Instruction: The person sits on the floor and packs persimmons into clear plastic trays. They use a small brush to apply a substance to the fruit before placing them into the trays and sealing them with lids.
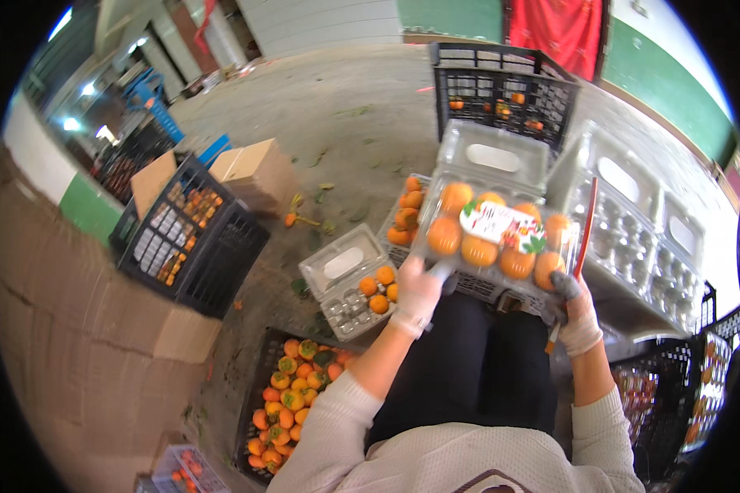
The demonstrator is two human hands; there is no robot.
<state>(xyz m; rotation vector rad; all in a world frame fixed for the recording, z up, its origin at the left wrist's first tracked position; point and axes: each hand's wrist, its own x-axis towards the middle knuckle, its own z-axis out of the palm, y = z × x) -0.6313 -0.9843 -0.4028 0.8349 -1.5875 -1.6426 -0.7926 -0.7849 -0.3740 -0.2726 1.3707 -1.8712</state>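
Both gloved hands hold up a closed clear plastic clamshell box (480, 251) with two rows of persimmons and a label across its lid. My left hand (420, 285) grips its near left corner. My right hand (575, 305) grips the near right corner, and a thin red and orange stick-like tool (586, 231) is also at that hand. Behind the held box stands an open clear clamshell lid (493, 155). To the left, an open clamshell (345, 313) holds several persimmons in part of its cups. Below it is a black crate full of loose persimmons (287, 394).
Stacked empty clamshells (623, 228) stand at the right. A black crate (499, 92) with a few persimmons is at the back. Left are a black crate of packed fruit (191, 240) and cardboard (256, 175). A small basket (188, 471) sits lower left.
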